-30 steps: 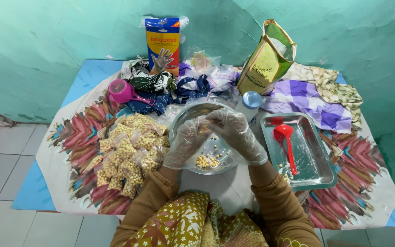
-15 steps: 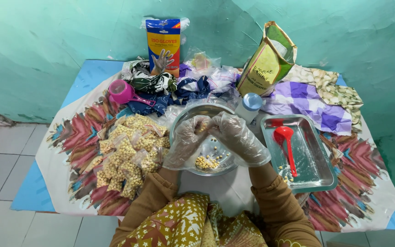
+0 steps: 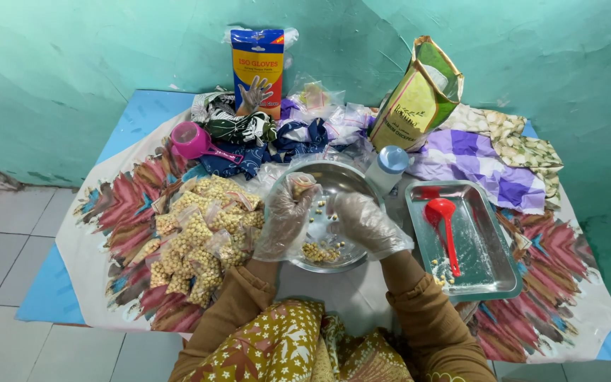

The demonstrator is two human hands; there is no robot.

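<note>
a small clear plastic bag [image 3: 300, 185] partly filled with yellowish kernels sits pinched in the fingers of the left hand [image 3: 288, 219], held above the far-left rim of a round steel bowl [image 3: 351, 178]. the left hand wears a loose clear plastic glove and its fingers are curled closed around the bag's mouth. the right hand [image 3: 365, 223], gloved the same way, hovers over the middle of the bowl with its fingers bent downward; whether they hold any kernels cannot be told. loose kernels [image 3: 319, 251] lie in a small heap at the near side of the bowl, with a few scattered farther in. just left of the bowl is a pile of filled, sealed little bags [image 3: 203, 237] of the same kernels, touching the left glove's side. to the right of the bowl stands a rectangular steel tray [image 3: 493, 272] with a red plastic scoop [image 3: 443, 223] lying in it and a few kernels near its front edge. a white bottle with a pale blue cap [image 3: 389, 168] stands between bowl and tray at the far side. farther back lie a pink measuring cup [image 3: 194, 140], bundled dark cloths [image 3: 277, 138], a box of disposable gloves [image 3: 257, 71] leaning on the green wall, an open green-and-yellow sack [image 3: 415, 99] and a purple checked cloth [image 3: 482, 166]. all rests on a table [image 3: 125, 124] covered by a patterned cloth [image 3: 107, 205].
</note>
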